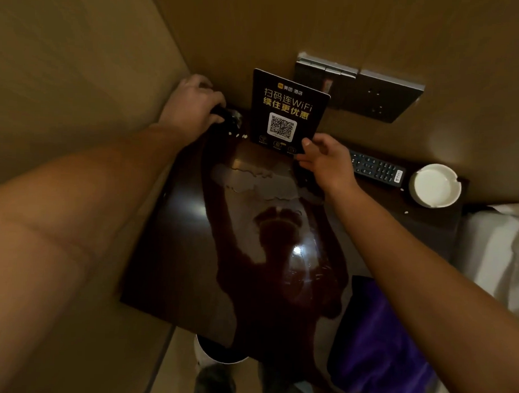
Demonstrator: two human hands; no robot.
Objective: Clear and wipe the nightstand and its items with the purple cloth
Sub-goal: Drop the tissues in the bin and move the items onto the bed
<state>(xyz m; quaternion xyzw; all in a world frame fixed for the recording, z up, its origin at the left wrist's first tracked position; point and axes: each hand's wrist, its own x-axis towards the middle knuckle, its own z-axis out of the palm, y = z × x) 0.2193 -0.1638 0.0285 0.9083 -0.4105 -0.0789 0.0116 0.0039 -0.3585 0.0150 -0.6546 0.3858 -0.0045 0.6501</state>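
The dark glossy nightstand (180, 252) fills the middle of the view, with a pale wet patch on its top. My left hand (189, 104) grips a small dark object with a shiny end (230, 117) at the back left corner. My right hand (324, 160) pinches the lower right corner of a black WiFi sign with a QR code (287, 109), held upright near the wall. The purple cloth (376, 347) lies on the nightstand's front right corner, below my right forearm.
A black remote control (377, 169) and a white ashtray (435, 184) sit at the back right. Wall switch and socket plates (373, 91) are behind the sign. White bedding (497, 251) borders the right side. A white bin (217, 353) stands on the floor in front.
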